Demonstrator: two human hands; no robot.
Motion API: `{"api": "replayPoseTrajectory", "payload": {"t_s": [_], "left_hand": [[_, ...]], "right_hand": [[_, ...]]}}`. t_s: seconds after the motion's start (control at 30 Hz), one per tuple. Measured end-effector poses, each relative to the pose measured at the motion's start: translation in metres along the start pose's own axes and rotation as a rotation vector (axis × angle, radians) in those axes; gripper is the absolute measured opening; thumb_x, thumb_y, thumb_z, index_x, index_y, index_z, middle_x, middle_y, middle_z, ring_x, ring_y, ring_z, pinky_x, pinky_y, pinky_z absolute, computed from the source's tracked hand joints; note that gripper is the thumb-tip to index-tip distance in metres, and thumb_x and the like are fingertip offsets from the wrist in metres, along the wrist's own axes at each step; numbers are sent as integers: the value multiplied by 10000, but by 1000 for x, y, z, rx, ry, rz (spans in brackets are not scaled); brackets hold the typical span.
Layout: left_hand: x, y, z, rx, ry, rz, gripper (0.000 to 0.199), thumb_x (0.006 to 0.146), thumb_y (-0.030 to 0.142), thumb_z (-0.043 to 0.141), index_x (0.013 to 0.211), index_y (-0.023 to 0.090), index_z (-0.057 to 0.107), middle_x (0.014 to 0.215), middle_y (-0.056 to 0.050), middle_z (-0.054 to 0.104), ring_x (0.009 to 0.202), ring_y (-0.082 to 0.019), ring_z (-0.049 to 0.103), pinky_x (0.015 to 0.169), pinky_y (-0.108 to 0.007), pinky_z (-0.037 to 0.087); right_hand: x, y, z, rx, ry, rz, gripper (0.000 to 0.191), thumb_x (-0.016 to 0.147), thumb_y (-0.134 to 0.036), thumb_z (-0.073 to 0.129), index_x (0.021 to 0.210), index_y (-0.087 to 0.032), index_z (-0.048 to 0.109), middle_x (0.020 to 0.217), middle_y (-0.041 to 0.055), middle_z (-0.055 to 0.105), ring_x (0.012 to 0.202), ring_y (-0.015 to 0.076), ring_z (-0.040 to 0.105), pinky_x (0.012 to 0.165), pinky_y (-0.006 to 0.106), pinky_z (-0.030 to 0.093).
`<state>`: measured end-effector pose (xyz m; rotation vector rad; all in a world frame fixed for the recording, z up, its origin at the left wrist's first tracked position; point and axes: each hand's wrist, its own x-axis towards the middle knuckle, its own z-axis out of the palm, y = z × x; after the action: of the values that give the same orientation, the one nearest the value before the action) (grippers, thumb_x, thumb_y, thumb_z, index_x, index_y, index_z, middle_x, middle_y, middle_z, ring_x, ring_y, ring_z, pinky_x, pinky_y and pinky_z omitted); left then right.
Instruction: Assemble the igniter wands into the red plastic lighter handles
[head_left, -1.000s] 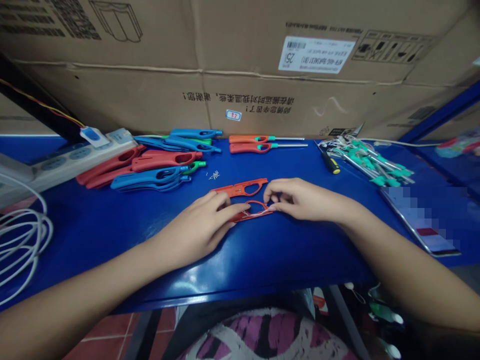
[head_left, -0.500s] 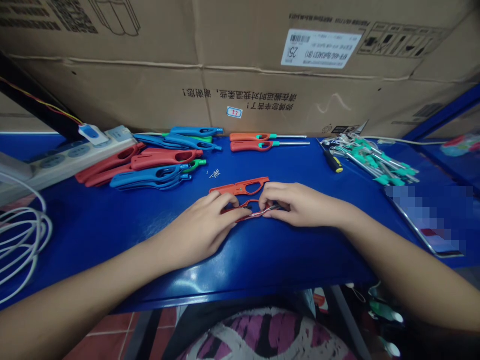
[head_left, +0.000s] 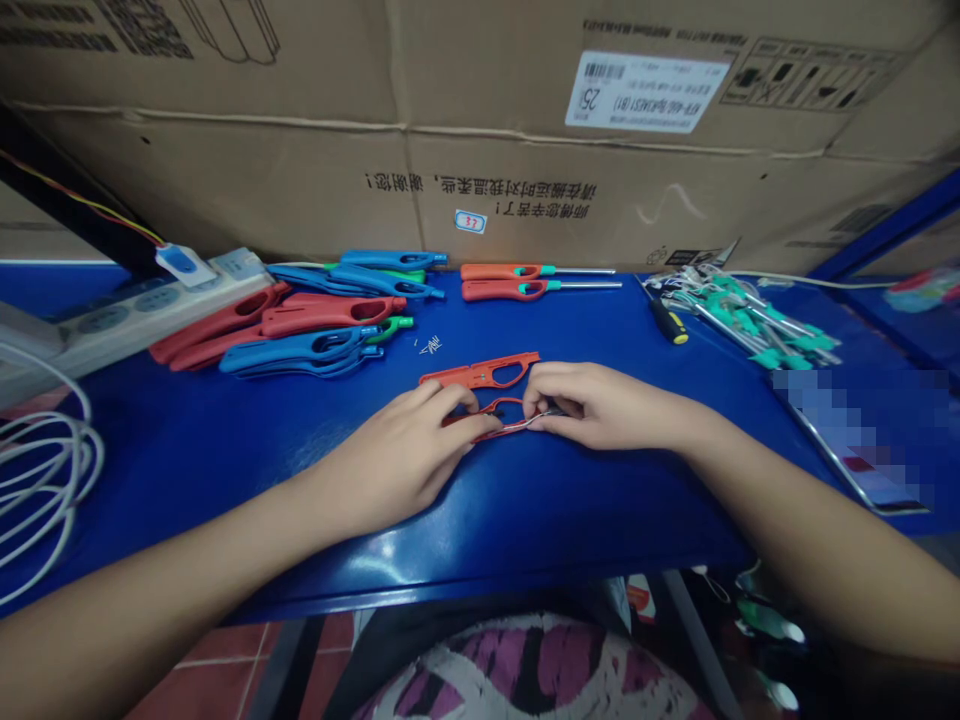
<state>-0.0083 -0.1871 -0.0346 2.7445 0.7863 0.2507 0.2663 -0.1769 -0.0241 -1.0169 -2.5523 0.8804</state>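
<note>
"Two bare hands—what are they on?"

"A red casing [head_left: 508, 402], in the middle of the blue table [head_left: 600, 520]. The left hand [head_left: 397, 450] has thumb and fingers closed on its left end. The right hand [head_left: 604, 405] is at the right end, thumb and fingertip pinching a thin pale wire [head_left: 534, 423] at the casing's near side."

"Anything hidden?"

"Yes, the fingers cover both ends. Under the right hand is a small dark piece I can't make out."

"Just beyond?"

"A second half [head_left: 469, 376], lying flat, its loop to the right. Past it, some pale slivers [head_left: 430, 346], too small to identify. Farther back, two lighters [head_left: 487, 291] lie side by side, metal tubes pointing right."

"To the left?"

"Red shells [head_left: 322, 314] and blue shells [head_left: 292, 355], piled beside a power strip [head_left: 127, 320]. Nearer, a coiled white cable [head_left: 56, 480]."

"And right?"

"A screwdriver [head_left: 667, 320], then a heap of metal rods [head_left: 750, 320] with green parts. Nearer, a phone [head_left: 862, 465]—screen pixelated. Behind everything stands a cardboard box [head_left: 300, 170], its print upside down."
</note>
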Motion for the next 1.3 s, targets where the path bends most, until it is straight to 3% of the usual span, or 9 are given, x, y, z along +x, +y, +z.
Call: {"api": "replayPoseTrajectory", "payload": {"t_s": [0.1,0.2,0.4,0.6,0.73,0.87,0.97,1.1,1.3], "left_hand": [[0,-1,0,5,4,8,365,1039,225,410,1365,260,571,1208,-105,565,1129,-268,526,958,-452,503],[0,-2,1,10,12,14,371,1037,220,411,1369,261,569,1201,-106,565,1133,-273,526,949,-454,506],[0,-2,2,13,17,13,388,1035,217,413,1392,258,559,1228,-113,560,1130,-268,534,960,-453,512],[-1,-2,2,24,18,5,388,1036,233,419,1397,271,559,1229,-106,568,1097,-265,554,944,-464,523],[-1,-2,1,35,13,14,365,1041,236,413,1366,251,577,1220,-109,573,1132,-267,542,958,-455,514],[-1,0,1,42,7,16,346,1041,232,411,1341,244,582,1216,-106,574,1126,-264,543,959,-452,512],[0,1,0,46,7,19,330,1034,222,416,1316,236,587,1202,-106,578,1118,-268,545,950,-454,514],[0,0,-1,47,-7,18,319,1029,217,413,1301,232,579,1225,-108,573,1132,-274,544,949,-456,517],[-1,0,1,48,2,7,333,1026,220,421,1343,188,518,1277,-124,570,1180,-283,543,991,-470,506]], "right_hand": [[0,-2,3,-36,0,-24,155,914,-252,682,1046,-206,614,1030,21,643,854,139,579,717,250,421],[1,-4,8,-71,5,-36,105,944,-237,644,1048,-226,648,1122,34,629,945,156,598,777,269,434],[4,-2,10,44,52,-26,68,961,-193,606,991,-202,666,1051,35,628,885,140,583,787,269,439],[3,1,7,81,78,24,21,965,-189,570,956,-189,588,889,-1,594,715,115,496,666,248,393],[0,3,4,175,18,129,69,1006,-258,502,1021,-198,533,747,-45,515,607,105,436,589,239,359],[-3,3,-1,227,-27,107,98,992,-277,533,1054,-203,516,734,-56,483,606,102,419,572,228,357],[-3,0,-2,191,-63,48,155,967,-343,599,1012,-196,576,729,-52,496,606,100,422,566,229,353],[2,-4,3,97,-3,-29,228,1005,-356,544,881,-177,609,898,13,608,762,119,526,699,253,399],[4,-5,12,-94,54,28,27,935,-224,627,943,-201,616,896,-10,635,751,118,547,655,242,365]]}}
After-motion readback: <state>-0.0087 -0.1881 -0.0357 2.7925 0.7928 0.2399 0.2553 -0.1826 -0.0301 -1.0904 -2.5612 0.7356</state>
